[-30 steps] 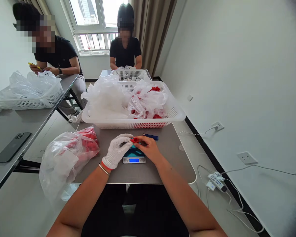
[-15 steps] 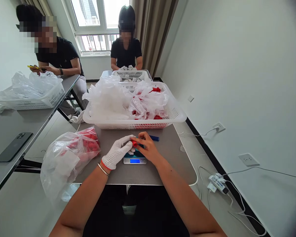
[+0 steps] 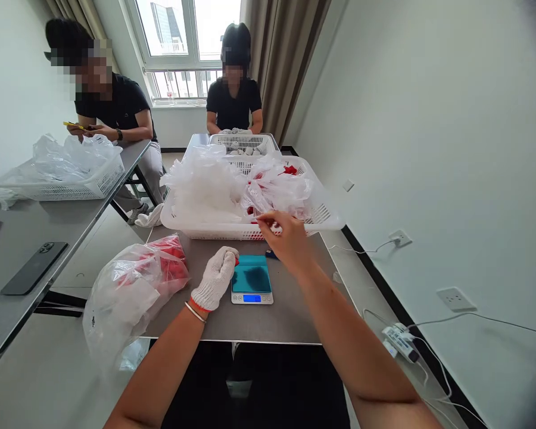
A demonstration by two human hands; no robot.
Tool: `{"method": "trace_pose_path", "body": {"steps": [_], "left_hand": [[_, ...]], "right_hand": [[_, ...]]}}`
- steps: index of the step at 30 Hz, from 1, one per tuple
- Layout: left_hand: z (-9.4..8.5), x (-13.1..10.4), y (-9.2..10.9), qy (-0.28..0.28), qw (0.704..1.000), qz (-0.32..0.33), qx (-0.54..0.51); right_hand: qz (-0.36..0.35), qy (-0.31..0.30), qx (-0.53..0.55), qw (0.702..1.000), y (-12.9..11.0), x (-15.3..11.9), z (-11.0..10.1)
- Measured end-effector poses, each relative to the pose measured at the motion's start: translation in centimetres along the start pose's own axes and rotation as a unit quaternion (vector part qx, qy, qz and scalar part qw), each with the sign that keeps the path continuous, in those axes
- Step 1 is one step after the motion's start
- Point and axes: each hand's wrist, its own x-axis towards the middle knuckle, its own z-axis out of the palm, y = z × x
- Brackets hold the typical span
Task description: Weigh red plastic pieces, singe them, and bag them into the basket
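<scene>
Along the left-hand surface (image 3: 74, 238), one white basket (image 3: 111, 182) holds crumpled clear plastic (image 3: 65, 162). Next lies one clear bag (image 3: 116, 316) with bunched red contents (image 3: 172, 259). The gloved left hand (image 3: 218, 271) has its fingers curled closed around one red piece (image 3: 237, 261), beside one scale (image 3: 251, 280). Beyond, one small basket (image 3: 268, 142) of pale lumps (image 3: 250, 151) sits behind one large basket (image 3: 194, 229) of bags (image 3: 205, 185). By its rim, the bare right hand's (image 3: 288, 241) fingers bend together; whether they grip anything, I cannot tell.
</scene>
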Motion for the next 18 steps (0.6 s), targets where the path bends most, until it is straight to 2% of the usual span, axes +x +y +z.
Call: {"method": "trace_pose_path", "body": {"steps": [4,7,9,11,15,18], "left_hand": [[-0.2,0.2,0.1,0.015,1.0,-0.013,-0.02],[-0.3,0.3,0.1,0.026,0.998,-0.039,-0.053],[-0.4,0.4,0.0,0.027,0.996,-0.05,-0.072],[-0.5,0.6,-0.1,0.015,0.994,-0.057,-0.089],[-0.6,0.8,-0.2,-0.004,0.99,-0.07,-0.12],[-0.6,0.8,-0.1,0.004,0.992,-0.074,-0.105]], "right_hand": [[0.007,-0.144,-0.08,0.986,-2.0,5.7,3.6],[0.059,-0.251,-0.154,0.954,-2.9,8.6,6.2],[0.078,-0.302,-0.171,0.935,-3.3,9.7,7.1],[0.07,-0.315,-0.17,0.931,-3.5,10.3,7.4],[0.03,-0.269,-0.154,0.95,-3.8,10.2,7.4],[0.031,-0.307,-0.161,0.937,-4.2,9.7,7.6]]}}
